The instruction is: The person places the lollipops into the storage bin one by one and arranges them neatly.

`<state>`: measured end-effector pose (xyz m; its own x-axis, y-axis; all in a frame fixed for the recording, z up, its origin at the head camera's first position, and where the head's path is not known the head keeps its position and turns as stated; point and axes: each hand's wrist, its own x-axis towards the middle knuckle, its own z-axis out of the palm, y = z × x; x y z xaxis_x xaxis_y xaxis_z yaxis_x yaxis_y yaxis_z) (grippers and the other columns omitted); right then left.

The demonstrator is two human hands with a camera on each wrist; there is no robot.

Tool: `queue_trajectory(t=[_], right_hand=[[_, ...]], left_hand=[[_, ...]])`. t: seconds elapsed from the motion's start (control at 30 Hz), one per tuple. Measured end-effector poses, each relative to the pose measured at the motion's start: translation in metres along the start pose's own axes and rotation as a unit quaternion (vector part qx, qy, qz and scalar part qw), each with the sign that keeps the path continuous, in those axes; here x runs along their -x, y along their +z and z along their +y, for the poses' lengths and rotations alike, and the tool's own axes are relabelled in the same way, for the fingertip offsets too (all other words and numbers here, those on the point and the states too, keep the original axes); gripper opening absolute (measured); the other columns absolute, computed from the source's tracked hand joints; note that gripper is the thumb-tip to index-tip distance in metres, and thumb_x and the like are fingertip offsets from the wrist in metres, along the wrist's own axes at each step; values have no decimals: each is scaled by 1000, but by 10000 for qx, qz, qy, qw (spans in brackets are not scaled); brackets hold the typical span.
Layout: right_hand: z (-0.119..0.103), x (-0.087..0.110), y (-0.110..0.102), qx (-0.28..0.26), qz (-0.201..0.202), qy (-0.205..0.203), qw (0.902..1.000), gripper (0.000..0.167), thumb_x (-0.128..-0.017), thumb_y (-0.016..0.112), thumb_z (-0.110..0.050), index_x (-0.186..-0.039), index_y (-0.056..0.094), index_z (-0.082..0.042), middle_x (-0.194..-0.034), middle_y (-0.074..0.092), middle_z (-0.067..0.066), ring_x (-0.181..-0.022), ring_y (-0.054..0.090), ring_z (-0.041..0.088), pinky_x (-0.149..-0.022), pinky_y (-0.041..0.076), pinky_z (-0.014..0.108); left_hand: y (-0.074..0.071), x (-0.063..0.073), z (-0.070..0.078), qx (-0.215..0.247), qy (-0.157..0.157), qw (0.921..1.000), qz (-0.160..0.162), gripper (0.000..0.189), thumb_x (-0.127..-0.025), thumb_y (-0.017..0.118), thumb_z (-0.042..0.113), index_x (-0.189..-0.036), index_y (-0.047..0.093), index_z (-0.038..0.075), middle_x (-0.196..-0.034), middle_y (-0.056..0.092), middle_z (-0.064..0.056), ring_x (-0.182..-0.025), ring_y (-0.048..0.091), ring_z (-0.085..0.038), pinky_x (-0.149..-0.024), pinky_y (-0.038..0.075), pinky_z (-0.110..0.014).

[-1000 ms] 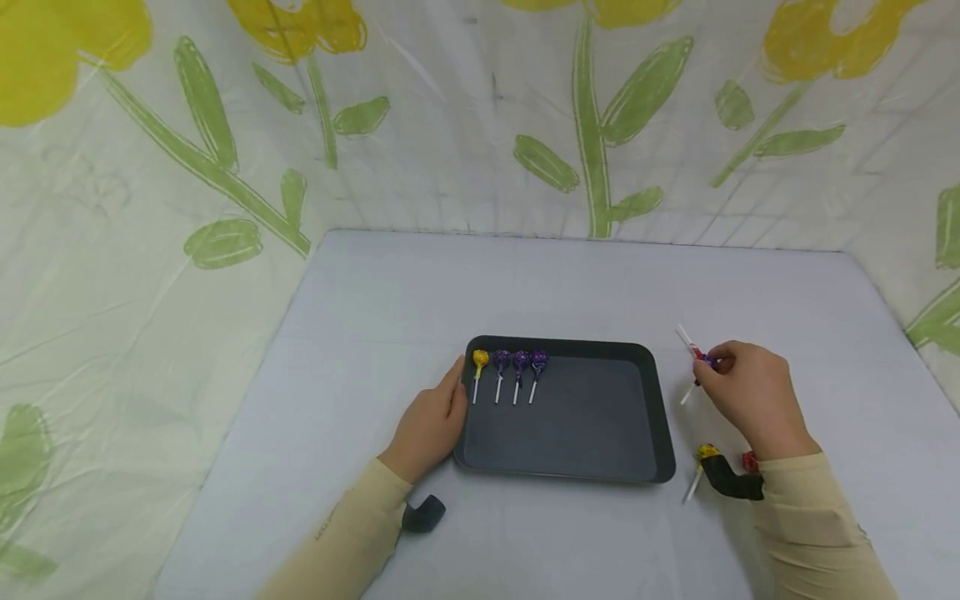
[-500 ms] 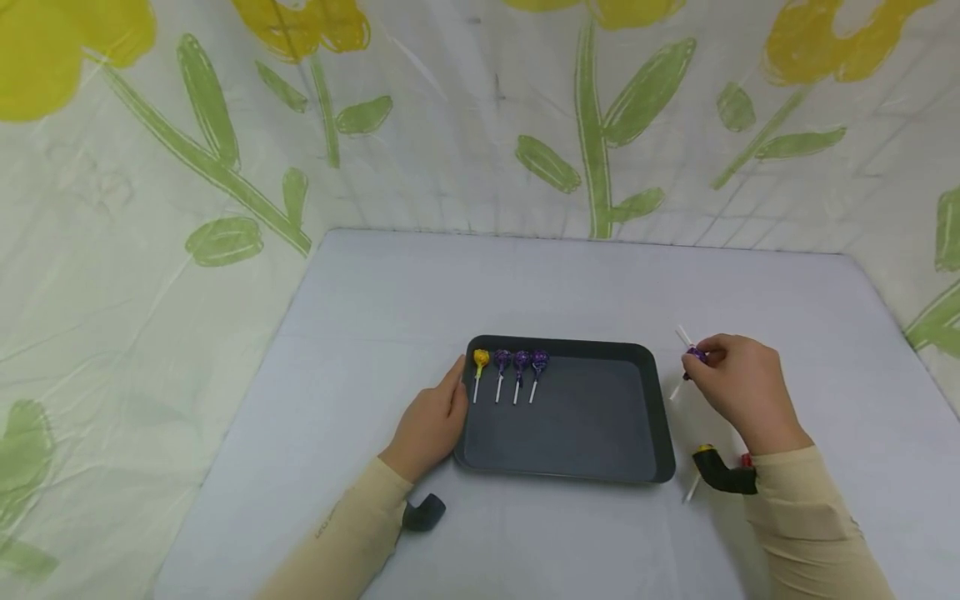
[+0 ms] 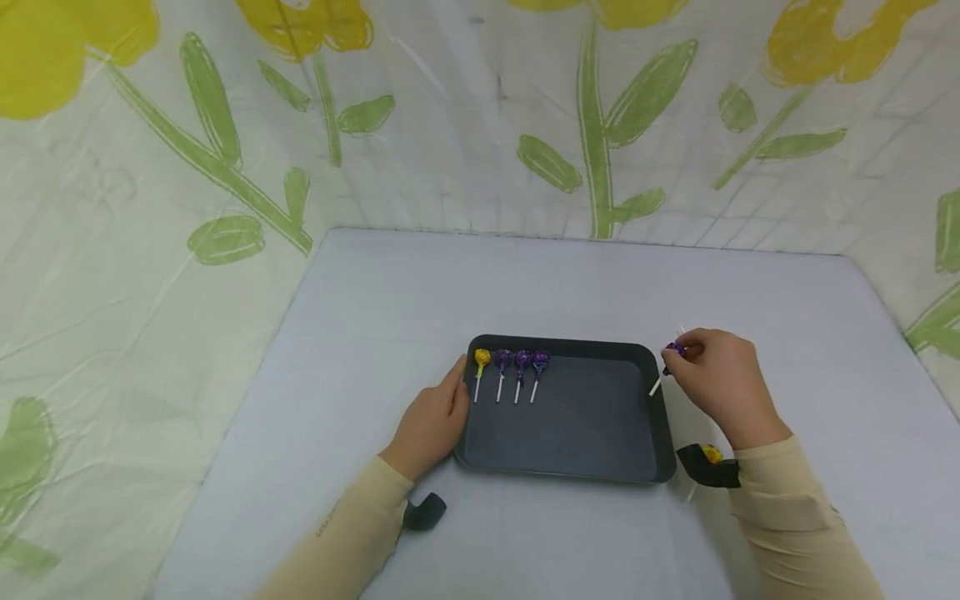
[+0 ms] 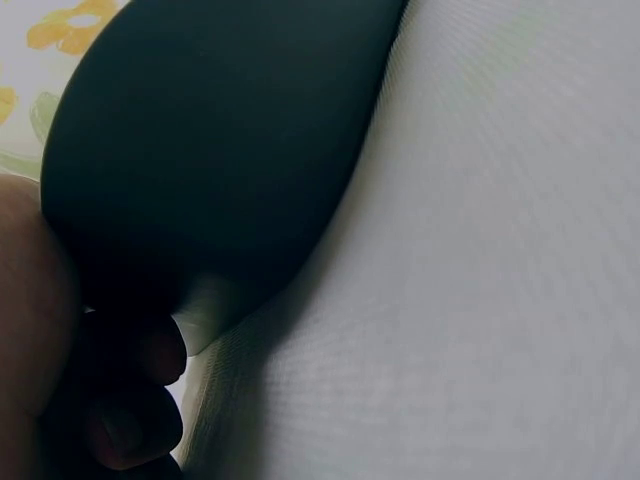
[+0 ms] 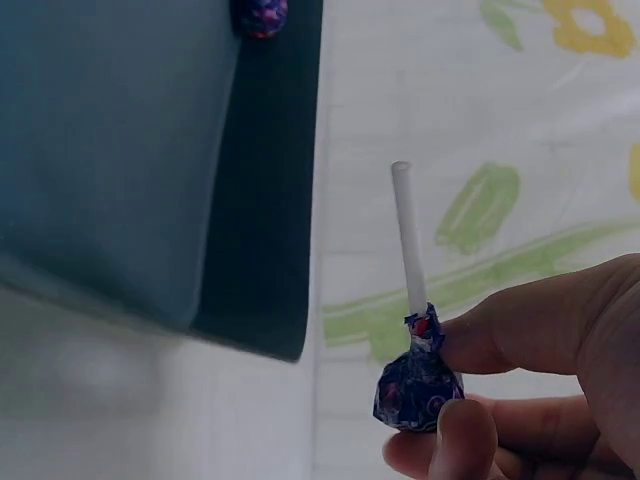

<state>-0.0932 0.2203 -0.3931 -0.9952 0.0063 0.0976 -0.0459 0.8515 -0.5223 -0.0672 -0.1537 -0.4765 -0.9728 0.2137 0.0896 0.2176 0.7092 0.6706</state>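
A dark grey tray (image 3: 570, 433) lies on the white table. My left hand (image 3: 429, 423) grips its left side, the thumb along the rim; the left wrist view shows curled fingers (image 4: 135, 425) beneath the tray. In a row at the tray's upper left lie a yellow lollipop (image 3: 482, 358) and three purple lollipops (image 3: 522, 360), sticks toward me. My right hand (image 3: 718, 383) pinches another purple lollipop (image 5: 415, 390) by its wrapped head between thumb and fingers. In the head view that lollipop's white stick (image 3: 655, 387) overlaps the tray's right rim.
Right of the tray lies another yellow lollipop (image 3: 711, 453), partly covered by the black wrist mount (image 3: 705, 475). A white stick tip (image 3: 681, 331) shows just beyond my right hand. A flower-printed sheet (image 3: 450, 117) hangs behind the table (image 3: 420, 283).
My right hand has moved left with the purple lollipop, from beside the other sticks to the tray's right rim. The left hand stays on the tray.
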Motion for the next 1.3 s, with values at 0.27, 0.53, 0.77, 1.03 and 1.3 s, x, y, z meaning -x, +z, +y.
queue_trajectory(t=[0.27, 0.53, 0.77, 1.03, 1.3], right_hand=[[-9, -1, 7, -62, -66, -89, 9999, 27, -98, 68, -17, -107, 76, 8, -90, 75, 20, -80, 69, 31, -64, 50, 37], [-16, -5, 15, -18, -228, -180, 9996, 30, -98, 70, -19, -107, 74, 10, -90, 74, 21, -80, 69, 32, -70, 55, 46], [-24, -7, 23, -85, -357, -250, 9990, 29, -98, 71, -18, -107, 75, 10, -89, 75, 20, -79, 69, 31, -70, 56, 47], [-32, -10, 34, -111, -390, -339, 9986, 27, -96, 72, -16, -105, 76, 9, -91, 75, 22, -81, 71, 32, -73, 57, 51], [-34, -13, 48, -96, -549, -562, 9969, 24, -95, 72, -13, -102, 75, 10, -88, 75, 20, -77, 69, 30, -71, 56, 48]], left_hand=[[1, -1, 0, 11, -30, 10000, -63, 53, -110, 43, 16, -159, 40, -1, -55, 36, 9, -47, 29, -7, -47, 27, -27], [1, -1, -1, 24, -16, 10000, -26, 53, -110, 44, 16, -159, 41, -2, -56, 37, 9, -47, 29, -7, -46, 27, -27], [2, 0, -2, 2, -4, 10000, 15, 52, -110, 44, 16, -159, 41, -1, -55, 37, 9, -45, 29, -6, -46, 28, -27], [1, -1, -1, -27, -4, 10000, 10, 52, -109, 45, 16, -159, 42, -1, -55, 37, 9, -46, 30, -7, -47, 27, -27], [-1, -1, -1, -47, -9, 10000, -2, 52, -110, 44, 16, -159, 42, -1, -55, 37, 8, -46, 30, -7, -47, 28, -27]])
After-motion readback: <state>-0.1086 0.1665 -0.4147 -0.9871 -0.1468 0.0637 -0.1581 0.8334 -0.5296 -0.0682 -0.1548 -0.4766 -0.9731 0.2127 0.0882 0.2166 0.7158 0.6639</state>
